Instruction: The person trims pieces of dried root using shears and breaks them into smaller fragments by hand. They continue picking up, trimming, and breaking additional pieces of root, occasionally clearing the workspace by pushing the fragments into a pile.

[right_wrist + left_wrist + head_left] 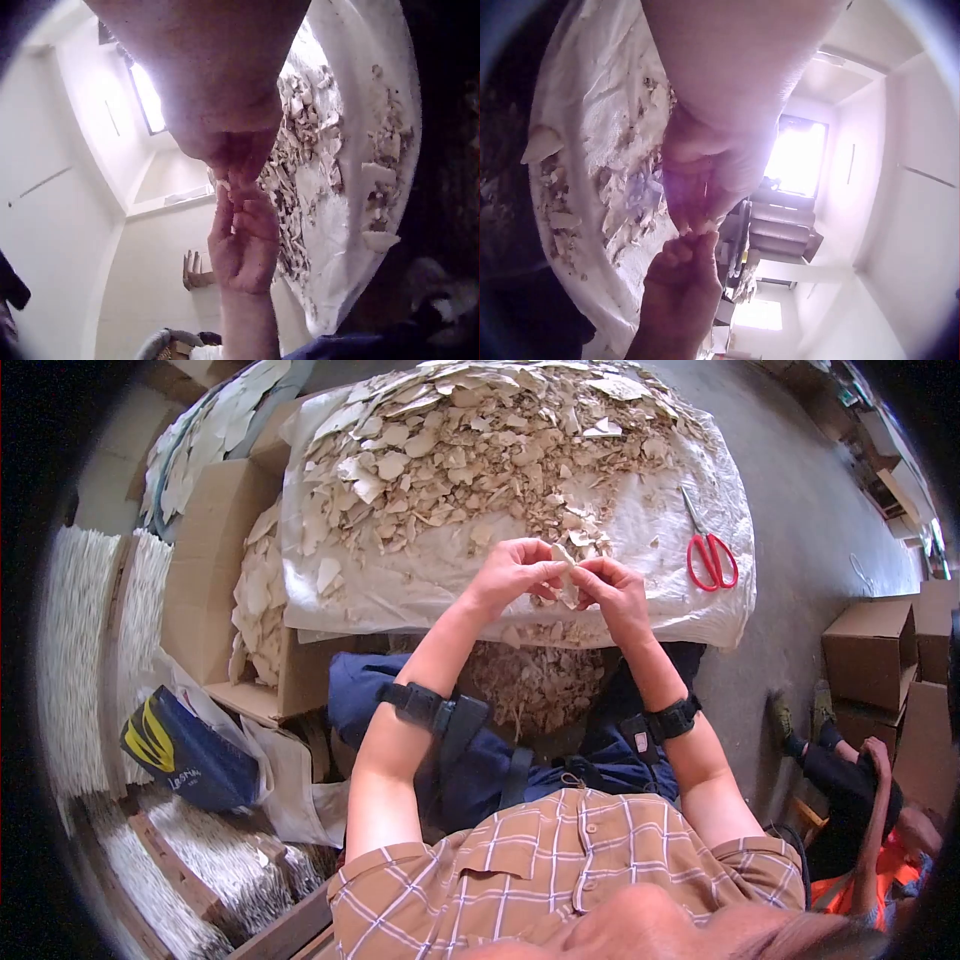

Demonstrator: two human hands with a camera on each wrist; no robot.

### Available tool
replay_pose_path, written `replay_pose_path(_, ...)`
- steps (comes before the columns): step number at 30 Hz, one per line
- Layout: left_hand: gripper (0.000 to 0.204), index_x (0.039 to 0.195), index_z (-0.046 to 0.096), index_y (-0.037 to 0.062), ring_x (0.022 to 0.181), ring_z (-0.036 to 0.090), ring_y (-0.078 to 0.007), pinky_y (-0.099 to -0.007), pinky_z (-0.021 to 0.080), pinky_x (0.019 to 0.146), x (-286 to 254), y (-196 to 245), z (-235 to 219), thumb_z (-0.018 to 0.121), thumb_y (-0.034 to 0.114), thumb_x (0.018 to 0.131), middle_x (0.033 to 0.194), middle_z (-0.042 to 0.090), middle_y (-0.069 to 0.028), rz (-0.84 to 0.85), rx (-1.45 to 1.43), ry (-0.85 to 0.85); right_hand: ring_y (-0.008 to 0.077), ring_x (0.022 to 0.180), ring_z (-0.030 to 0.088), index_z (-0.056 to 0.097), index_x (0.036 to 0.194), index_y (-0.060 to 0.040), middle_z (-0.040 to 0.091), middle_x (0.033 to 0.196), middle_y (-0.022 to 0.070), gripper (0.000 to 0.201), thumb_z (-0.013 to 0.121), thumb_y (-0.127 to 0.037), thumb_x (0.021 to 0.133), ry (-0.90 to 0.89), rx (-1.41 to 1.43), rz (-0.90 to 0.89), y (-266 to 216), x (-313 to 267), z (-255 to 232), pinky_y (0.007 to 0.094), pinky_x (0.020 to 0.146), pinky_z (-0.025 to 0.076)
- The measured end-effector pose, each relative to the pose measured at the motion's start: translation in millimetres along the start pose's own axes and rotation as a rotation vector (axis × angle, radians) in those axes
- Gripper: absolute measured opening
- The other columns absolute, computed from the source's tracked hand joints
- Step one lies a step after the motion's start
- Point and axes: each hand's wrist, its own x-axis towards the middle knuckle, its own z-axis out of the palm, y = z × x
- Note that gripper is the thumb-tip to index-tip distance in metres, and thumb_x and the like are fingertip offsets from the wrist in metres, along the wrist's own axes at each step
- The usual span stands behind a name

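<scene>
Both hands meet over the near edge of a white sheet [400,595]. Between them is a small, pale, irregular flake [566,574]. My left hand [515,572] pinches it from the left with thumb and fingers. From the other side my right hand [612,592] pinches the same flake. In the left wrist view the fingertips of the left hand [712,169] and right hand [681,277] come together, largely covering the piece. Beyond the hands spreads a heap of similar beige flakes [450,460], larger at the back and finer near the middle.
Red-handled scissors [712,563] lie at the sheet's right side. Left of it stands an open cardboard box [215,540] with large flakes. More flakes [535,685] lie below the sheet's edge, between the legs. A blue bag [190,750] sits left; another person [860,830] sits right near cartons [870,645].
</scene>
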Motion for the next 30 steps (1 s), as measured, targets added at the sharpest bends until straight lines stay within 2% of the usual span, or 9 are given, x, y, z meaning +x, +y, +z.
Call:
replay_pose_path(9,0.019,0.098,0.056,0.0021,0.075,0.061,-0.0108,-0.0271,0.052,0.070,-16,1,-3,0.058,0.016,0.086,0.085,0.061,-0.0038,-0.059,-0.268,-0.096,0.0097,0.063,0.054,0.057,0.089,-0.0025,0.058,0.077,0.0026,0.015,0.052,-0.017,0.086,-0.198,0.638,0.314,4,-2,7,0.0253,0.057,0.049)
replay_pose_path(17,0.015,0.092,0.056,0.0024,0.072,0.062,-0.0147,-0.0307,0.052,0.069,-35,-12,-15,0.058,0.016,0.086,0.085,0.061,-0.0061,-0.105,-0.315,-0.031,0.0132,0.061,0.053,0.054,0.082,-0.0053,0.055,0.074,0.0044,0.015,0.049,-0.020,0.083,-0.223,0.566,0.355,12,-8,15,0.0299,0.056,0.049)
replay_pose_path(20,0.015,0.091,0.056,0.0023,0.070,0.062,-0.0161,-0.0310,0.052,0.067,-53,-15,-25,0.058,0.015,0.085,0.082,0.061,-0.0075,-0.100,-0.357,0.150,0.0076,0.060,0.053,0.056,0.087,-0.0009,0.055,0.071,0.0004,0.017,0.056,-0.017,0.082,-0.171,-0.165,0.250,15,-11,13,0.0233,0.050,0.044)
replay_pose_path(21,0.014,0.091,0.057,0.0023,0.068,0.061,-0.0166,-0.0312,0.052,0.065,-63,-6,-28,0.059,0.013,0.083,0.080,0.062,-0.0086,-0.105,-0.321,0.309,0.0076,0.060,0.053,0.056,0.087,-0.0009,0.055,0.071,0.0004,0.017,0.056,-0.017,0.082,-0.195,-0.160,0.245,19,-15,12,0.0233,0.050,0.044)
replay_pose_path(24,0.009,0.085,0.059,0.0026,0.059,0.059,-0.0168,-0.0306,0.052,0.060,-97,-6,-93,0.060,0.009,0.080,0.073,0.062,-0.0076,0.251,-0.552,0.707,0.0050,0.061,0.052,0.057,0.088,-0.0005,0.056,0.069,-0.0009,0.015,0.060,-0.013,0.080,-0.299,-0.354,0.214,31,-25,8,0.0202,0.051,0.042)
replay_pose_path(25,0.009,0.082,0.060,0.0032,0.064,0.060,-0.0172,-0.0308,0.053,0.064,-110,3,-113,0.058,0.012,0.081,0.075,0.063,-0.0086,0.359,-0.587,0.948,0.0042,0.061,0.051,0.058,0.088,-0.0010,0.056,0.069,-0.0013,0.013,0.061,-0.012,0.080,-0.323,-0.299,0.179,32,-29,10,0.0197,0.052,0.041)
replay_pose_path(26,0.014,0.089,0.058,0.0007,0.069,0.062,-0.0191,-0.0322,0.054,0.070,-123,-3,-152,0.055,0.013,0.083,0.078,0.063,-0.0094,0.502,-0.769,0.964,0.0035,0.061,0.050,0.059,0.087,-0.0015,0.056,0.069,-0.0017,0.012,0.061,-0.011,0.080,-0.332,-0.251,0.146,33,-35,8,0.0192,0.052,0.041)
replay_pose_path(28,0.022,0.102,0.051,-0.0018,0.079,0.062,-0.0212,-0.0362,0.053,0.077,-153,-4,-197,0.049,0.014,0.087,0.089,0.062,-0.0123,0.517,-0.823,0.896,0.0100,0.064,0.054,0.059,0.091,-0.0022,0.059,0.075,0.0031,0.016,0.062,-0.012,0.078,-0.208,-0.483,-0.158,40,-31,-1,0.0231,0.058,0.044)
replay_pose_path(30,0.021,0.104,0.051,0.0010,0.082,0.061,-0.0197,-0.0356,0.052,0.076,-151,0,-188,0.051,0.014,0.087,0.096,0.060,-0.0115,0.441,-0.775,1.109,0.0199,0.080,0.057,0.060,0.093,-0.0026,0.060,0.088,0.0100,0.019,0.061,-0.012,0.076,0.029,-0.608,-0.356,31,-20,-9,0.0297,0.071,0.047)
